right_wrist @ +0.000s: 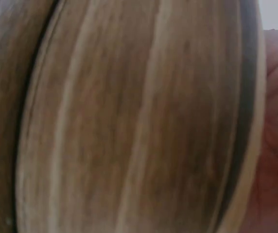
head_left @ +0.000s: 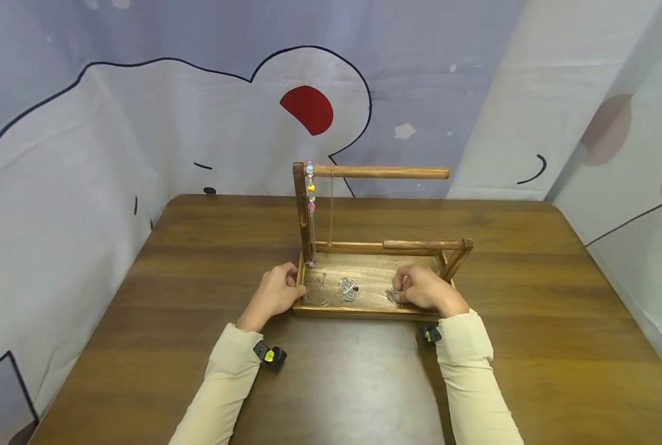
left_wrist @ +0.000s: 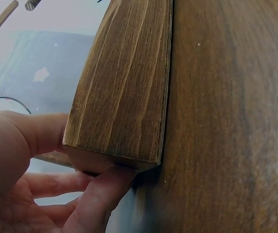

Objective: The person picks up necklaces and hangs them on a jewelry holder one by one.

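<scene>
My left hand [head_left: 272, 290] grips the left front corner of a wooden jewelry stand's tray [head_left: 358, 313]. In the left wrist view, thumb and fingers [left_wrist: 102, 194] close around that end of the wood [left_wrist: 119, 87]. Over the tray's right side, my right hand [head_left: 426, 289] reaches down and pinches a small silver chain [head_left: 390, 295], partly hidden by the fingers. A bunched silver chain [head_left: 347, 289] lies mid-tray, and a thin looped necklace [head_left: 315, 294] lies at its left. The front wall [right_wrist: 129, 116] fills most of the right wrist view, hiding the right fingertips.
A tall wooden post carries a long upper bar [head_left: 386, 172]. From it hang a colorful beaded strand [head_left: 311, 188] and a thin gold chain [head_left: 332, 210]. A lower bar [head_left: 422, 245] stands at the right. The stand sits on a brown table [head_left: 225, 241] before a printed curtain [head_left: 431, 80].
</scene>
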Available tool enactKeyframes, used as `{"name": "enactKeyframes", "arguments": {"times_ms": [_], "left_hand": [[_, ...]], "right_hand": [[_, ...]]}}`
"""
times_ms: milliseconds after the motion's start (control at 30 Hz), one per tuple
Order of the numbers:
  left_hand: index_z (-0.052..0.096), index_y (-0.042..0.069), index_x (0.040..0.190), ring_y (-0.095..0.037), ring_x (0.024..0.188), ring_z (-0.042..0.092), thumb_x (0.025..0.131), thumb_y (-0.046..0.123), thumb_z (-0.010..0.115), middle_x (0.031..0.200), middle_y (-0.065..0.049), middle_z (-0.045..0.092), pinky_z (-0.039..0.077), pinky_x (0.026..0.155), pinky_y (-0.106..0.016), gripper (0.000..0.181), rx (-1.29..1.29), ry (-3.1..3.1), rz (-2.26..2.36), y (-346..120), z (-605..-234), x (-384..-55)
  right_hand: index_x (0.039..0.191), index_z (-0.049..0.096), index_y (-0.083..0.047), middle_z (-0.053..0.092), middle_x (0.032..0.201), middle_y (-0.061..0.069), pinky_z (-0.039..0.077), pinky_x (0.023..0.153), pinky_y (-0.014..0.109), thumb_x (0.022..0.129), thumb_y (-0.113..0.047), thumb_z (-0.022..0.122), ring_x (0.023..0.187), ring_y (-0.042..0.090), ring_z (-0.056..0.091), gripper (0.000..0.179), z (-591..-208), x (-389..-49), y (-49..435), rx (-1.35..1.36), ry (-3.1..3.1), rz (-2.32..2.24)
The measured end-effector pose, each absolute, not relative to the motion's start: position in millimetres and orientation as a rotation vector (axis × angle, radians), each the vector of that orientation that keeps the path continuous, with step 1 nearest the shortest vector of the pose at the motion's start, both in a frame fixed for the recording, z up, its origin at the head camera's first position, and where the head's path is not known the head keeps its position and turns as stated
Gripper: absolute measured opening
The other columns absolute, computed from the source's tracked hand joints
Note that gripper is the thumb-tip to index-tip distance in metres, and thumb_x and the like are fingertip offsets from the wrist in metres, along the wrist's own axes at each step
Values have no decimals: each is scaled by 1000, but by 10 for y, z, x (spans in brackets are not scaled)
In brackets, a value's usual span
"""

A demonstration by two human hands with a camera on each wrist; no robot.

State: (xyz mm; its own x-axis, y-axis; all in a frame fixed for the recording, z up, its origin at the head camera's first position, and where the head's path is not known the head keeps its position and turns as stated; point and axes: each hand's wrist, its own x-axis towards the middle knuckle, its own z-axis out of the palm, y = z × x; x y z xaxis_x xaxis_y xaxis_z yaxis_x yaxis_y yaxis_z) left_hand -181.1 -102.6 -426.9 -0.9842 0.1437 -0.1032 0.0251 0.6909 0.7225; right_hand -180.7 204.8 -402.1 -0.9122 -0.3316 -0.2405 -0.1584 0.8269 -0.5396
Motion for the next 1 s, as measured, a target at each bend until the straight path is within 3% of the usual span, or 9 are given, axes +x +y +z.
{"name": "enactKeyframes", "arguments": {"times_ms": [333,567,667,1000], "left_hand": [[59,2,104,-16,62,51,76,13,65,76,-4,56,40,54,-27,31,132,2740,1189,-1021,-4267,-1800],[58,1,103,-17,62,51,77,13,65,76,-5,56,40,54,-27,29,158,2744,1193,-1038,-4252,-1809],[58,0,104,-17,62,51,77,13,65,76,-6,57,41,54,-27,30,159,2743,1189,-1044,-4239,-1805],[57,1,102,-17,61,52,77,12,65,75,-6,58,41,53,-27,29,170,2737,1193,-1027,-4265,-1796]], "right_hand": [[77,55,-9,51,66,-1,38,59,29,79,-11,65,62,14,46,10,-4038,-1796,2080,-484,2668,-779],[79,55,-8,54,71,0,40,60,29,82,-10,59,64,13,48,5,-3981,-1812,2070,-537,2660,-873],[79,55,-8,55,71,2,41,55,29,81,-9,58,61,14,49,4,-3948,-1810,2059,-503,2628,-997],[92,51,2,59,79,18,49,58,39,85,-7,55,67,33,58,12,-3902,-1799,2079,-377,2427,-1383]]}}
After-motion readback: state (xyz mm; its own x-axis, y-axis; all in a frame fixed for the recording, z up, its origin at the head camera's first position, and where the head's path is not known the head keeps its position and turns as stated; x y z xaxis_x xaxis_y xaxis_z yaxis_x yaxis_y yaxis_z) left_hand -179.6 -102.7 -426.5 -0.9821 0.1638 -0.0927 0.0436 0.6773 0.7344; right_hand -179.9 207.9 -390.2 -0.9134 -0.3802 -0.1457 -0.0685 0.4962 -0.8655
